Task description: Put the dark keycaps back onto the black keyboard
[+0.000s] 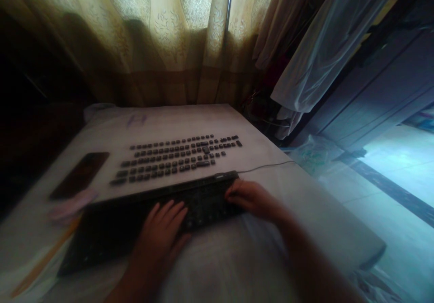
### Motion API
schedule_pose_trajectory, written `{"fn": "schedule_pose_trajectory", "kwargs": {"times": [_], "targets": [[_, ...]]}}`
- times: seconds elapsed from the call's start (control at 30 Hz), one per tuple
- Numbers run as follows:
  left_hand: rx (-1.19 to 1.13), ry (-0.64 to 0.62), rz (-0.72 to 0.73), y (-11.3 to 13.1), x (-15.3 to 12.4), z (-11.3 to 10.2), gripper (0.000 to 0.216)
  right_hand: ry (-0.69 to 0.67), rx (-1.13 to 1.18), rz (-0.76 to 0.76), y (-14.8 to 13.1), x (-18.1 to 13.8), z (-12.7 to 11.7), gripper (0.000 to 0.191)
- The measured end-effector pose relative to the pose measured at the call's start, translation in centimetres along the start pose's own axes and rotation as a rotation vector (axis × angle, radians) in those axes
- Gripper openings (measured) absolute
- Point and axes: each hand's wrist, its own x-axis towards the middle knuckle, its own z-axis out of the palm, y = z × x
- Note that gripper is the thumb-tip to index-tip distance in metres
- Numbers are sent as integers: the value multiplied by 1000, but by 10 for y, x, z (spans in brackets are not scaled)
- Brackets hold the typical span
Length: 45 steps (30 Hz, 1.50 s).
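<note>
A black keyboard (203, 199) lies at a slant across the table, many of its keycaps off. My left hand (163, 224) rests on its middle, fingers stretched out and flat. Over the right end, my right hand (247, 197) has its fingers pinched together at the keyboard's surface. Whatever is between those fingertips is hidden and blurred. Behind the keyboard, loose black keycaps (166, 158) are laid out in several rows. A few small keys show near the front edge, right of my left hand.
The table (325, 221) has a pale cover. A dark phone (81, 174), a pink cloth-like item (73, 205) and an orange stick-like item (45, 260) lie at left. A cable (267, 165) runs right from the keyboard. Curtains (166, 36) hang behind; clothes (315, 54) hang at right.
</note>
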Motion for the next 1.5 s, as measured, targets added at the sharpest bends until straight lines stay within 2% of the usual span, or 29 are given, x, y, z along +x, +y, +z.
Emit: {"fn": "schedule_pose_trajectory", "kwargs": {"times": [0.23, 0.5, 0.67, 0.83, 0.97, 1.07, 1.23, 1.5], "targets": [[30, 44, -2, 6, 2, -1, 46, -48, -183, -60, 2, 4, 8, 14], [33, 8, 12, 12, 7, 0, 40, 130, -181, -57, 7, -1, 24, 18], [13, 16, 3, 11, 8, 2, 38, 218, -50, 74, 15, -2, 23, 27], [-25, 24, -13, 11, 7, 4, 38, 375, 234, 187, 16, 0, 20, 39], [-50, 51, -22, 11, 7, 5, 38, 365, 313, 144, 0, 3, 22, 42], [-71, 91, -29, 13, 8, 2, 39, 337, 266, 56, -24, 6, 31, 37], [-266, 203, -118, 25, 13, -9, 37, 312, 193, -95, -58, 10, 54, 31], [-564, 192, -324, 34, 17, -22, 23, 284, 224, -143, -63, 14, 80, 28]]}}
